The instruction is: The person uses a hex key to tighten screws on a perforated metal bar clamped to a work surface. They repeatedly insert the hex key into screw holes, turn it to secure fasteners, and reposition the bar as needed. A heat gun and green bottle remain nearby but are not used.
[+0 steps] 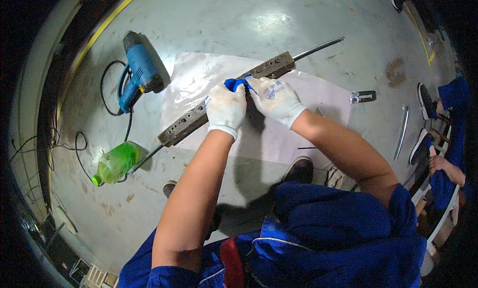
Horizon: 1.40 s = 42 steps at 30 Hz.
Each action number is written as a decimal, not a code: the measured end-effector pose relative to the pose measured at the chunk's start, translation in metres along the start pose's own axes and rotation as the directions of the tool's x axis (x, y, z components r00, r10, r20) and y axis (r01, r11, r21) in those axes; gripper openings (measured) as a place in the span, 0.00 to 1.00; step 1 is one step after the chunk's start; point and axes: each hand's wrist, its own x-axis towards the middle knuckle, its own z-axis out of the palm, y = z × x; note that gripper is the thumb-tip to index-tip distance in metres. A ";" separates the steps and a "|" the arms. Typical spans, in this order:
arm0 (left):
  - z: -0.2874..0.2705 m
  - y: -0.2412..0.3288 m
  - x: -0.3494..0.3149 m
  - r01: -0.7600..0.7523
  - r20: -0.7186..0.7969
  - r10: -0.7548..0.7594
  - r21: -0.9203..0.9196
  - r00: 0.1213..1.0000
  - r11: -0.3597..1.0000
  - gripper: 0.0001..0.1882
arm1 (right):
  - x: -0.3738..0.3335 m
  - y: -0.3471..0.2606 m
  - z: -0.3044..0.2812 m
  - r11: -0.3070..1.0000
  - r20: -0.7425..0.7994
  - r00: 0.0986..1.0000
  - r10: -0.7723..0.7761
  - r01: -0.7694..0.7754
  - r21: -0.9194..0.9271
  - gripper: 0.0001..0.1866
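A long dark metal block (184,123) with holes along its face lies slantwise on a pale sheet (284,138). A shiny metal rod (318,48) sticks out of its far right end, and a similar length shows at the near left end. Both my hands wear white gloves with blue fingertips. My left hand (227,106) is at the block's middle, its fingers curled. Right beside it, my right hand (277,99) has its fingers pinched close to the left fingertips. Whatever lies between the fingers is hidden.
To the left, a blue corded heat gun (141,64) lies on the floor. A green bottle (117,162) lies near the rod's near end. Rightward are a slotted metal piece (363,96), a curved metal strip (402,133) and another person's blue-clothed leg (454,96).
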 end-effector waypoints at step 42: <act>0.002 0.002 0.023 -0.430 0.255 0.350 0.619 0.902 0.657 0.08 | -0.022 -0.022 0.011 0.649 0.258 0.918 0.300 -0.395 0.650 0.17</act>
